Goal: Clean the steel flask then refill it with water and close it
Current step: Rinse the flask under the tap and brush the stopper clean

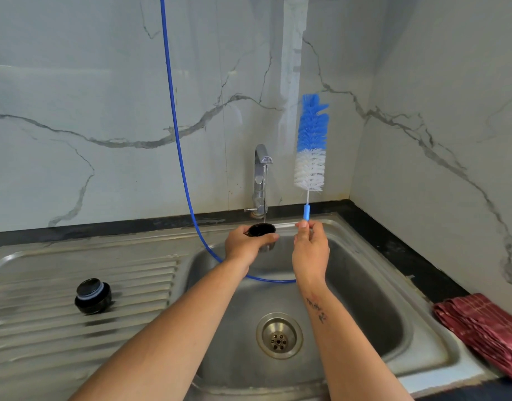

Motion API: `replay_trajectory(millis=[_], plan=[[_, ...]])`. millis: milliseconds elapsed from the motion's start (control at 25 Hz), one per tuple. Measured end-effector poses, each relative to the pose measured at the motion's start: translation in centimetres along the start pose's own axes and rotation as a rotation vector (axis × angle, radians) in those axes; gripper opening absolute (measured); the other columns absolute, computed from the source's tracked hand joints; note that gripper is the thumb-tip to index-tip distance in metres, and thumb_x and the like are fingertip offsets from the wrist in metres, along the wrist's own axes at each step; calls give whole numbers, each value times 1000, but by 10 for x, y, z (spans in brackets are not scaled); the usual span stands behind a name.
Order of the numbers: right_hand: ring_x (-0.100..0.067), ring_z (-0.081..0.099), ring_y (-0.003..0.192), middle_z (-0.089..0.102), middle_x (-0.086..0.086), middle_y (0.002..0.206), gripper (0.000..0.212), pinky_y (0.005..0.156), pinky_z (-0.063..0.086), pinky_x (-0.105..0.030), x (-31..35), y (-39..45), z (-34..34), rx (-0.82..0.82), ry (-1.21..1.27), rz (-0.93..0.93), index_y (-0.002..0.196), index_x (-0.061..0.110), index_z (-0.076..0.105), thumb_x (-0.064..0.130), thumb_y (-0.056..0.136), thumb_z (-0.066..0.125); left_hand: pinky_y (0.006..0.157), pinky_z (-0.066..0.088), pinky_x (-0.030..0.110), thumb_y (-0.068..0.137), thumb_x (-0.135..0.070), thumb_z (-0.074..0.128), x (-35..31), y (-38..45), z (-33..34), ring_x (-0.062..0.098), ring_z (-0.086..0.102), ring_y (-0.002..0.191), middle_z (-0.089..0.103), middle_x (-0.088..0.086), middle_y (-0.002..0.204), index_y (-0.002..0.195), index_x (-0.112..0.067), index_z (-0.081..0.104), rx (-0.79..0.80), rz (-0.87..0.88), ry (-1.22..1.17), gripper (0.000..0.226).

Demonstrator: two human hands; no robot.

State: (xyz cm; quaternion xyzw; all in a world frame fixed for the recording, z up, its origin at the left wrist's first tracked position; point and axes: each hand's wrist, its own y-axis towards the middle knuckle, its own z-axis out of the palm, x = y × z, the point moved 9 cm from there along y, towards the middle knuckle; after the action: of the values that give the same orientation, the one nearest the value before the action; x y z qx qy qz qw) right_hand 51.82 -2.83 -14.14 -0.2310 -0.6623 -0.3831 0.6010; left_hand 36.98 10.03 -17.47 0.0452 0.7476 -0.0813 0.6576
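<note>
A steel sink (364, 256) sits in a corner of marble-veined walls (104, 82), with a dark counter strip behind. The left hand (244, 244) grips the flask (262, 231) under the tap (260, 180), over the basin. The right hand (309, 247) pinches the brush (311, 146) upright. The cap (93, 296) stands on the ribbed drainer (75, 337); a red cloth (486, 325) lies at right.

Even, bright daylight lit the scene, with soft glare on the steel sink (416, 337) and wide-angle bending at the edges.
</note>
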Motion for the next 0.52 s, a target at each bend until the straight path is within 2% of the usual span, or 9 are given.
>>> replay_trajectory(millis=[80,160,280,440,520], plan=[[-12,48,62,57,1,71,18,61,45,-33,0,0,0,-5,-5,-6,100,31,58,35,109,43,70,56,25,68,-26,94,-4,0,-1,7,65,73,69,-5,85,93,-20,65,-5,4,-14,39],[-12,49,63,57,1,72,17,61,46,-33,2,0,1,-5,-13,-11,98,35,56,35,109,43,67,54,23,68,-25,94,-8,-3,2,8,67,71,72,-3,84,90,-21,66,17,10,-24,36],[-12,48,62,56,1,71,17,60,45,-32,1,0,0,-10,-5,-6,99,34,57,35,109,43,71,57,30,67,-31,95,-8,1,0,14,69,78,76,3,92,101,-16,70,1,-2,-28,45],[-12,49,62,58,1,72,17,61,46,-32,-1,0,1,-5,6,17,100,33,58,35,109,44,81,58,34,66,-32,95,-6,1,1,19,69,91,74,4,101,96,-21,66,24,-14,-47,44],[-12,51,62,59,1,73,16,61,48,-30,-1,0,2,-2,34,29,103,29,59,34,109,45,79,57,33,64,-32,96,-5,2,-3,20,70,94,74,4,103,99,-20,66,20,12,-5,47]])
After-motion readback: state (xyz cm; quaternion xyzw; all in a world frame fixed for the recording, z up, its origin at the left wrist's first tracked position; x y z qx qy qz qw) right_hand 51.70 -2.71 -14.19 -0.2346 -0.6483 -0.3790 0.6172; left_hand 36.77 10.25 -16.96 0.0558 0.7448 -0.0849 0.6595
